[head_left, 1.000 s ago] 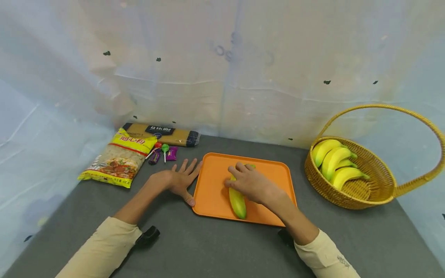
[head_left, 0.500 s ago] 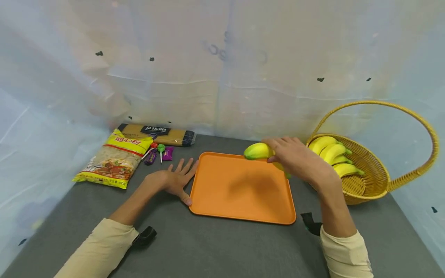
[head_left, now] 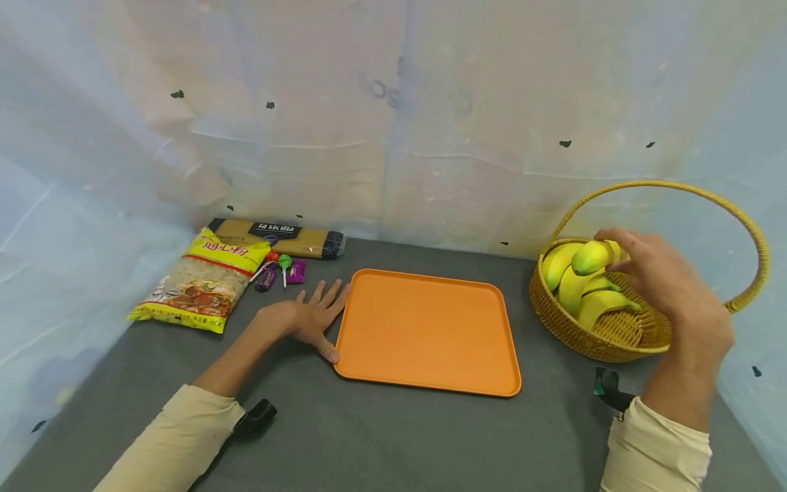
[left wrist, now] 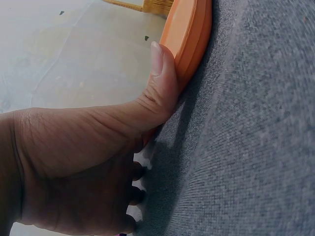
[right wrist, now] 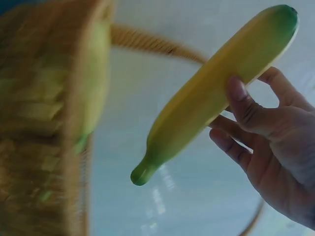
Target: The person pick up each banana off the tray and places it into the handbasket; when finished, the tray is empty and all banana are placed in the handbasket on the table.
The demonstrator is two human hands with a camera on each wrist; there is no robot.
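Observation:
A yellow banana with green ends (right wrist: 206,93) is pinched between the thumb and fingers of my right hand (head_left: 667,277). In the head view it hangs above the wicker basket (head_left: 590,352), under the arched handle. Several other bananas (head_left: 568,290) lie in the left part of that basket. My left hand (head_left: 310,322) lies spread on the table at the left edge of an orange tray (head_left: 430,335), with thumb and fingertips touching the rim. The left wrist view shows the thumb (left wrist: 160,83) against the tray's orange side (left wrist: 194,44).
On the left lie a yellow noodle bag (head_left: 203,280) and a spaghetti pack (head_left: 283,239). Two lollipops (head_left: 285,262) and purple-wrapped sweets (head_left: 296,271) sit beside them. A pale plastic sheet (head_left: 369,137) hangs behind the grey table (head_left: 399,437).
My right hand has lifted the banana off the orange tray and carried it rightward over the basket. My left hand has stayed at the tray's edge.

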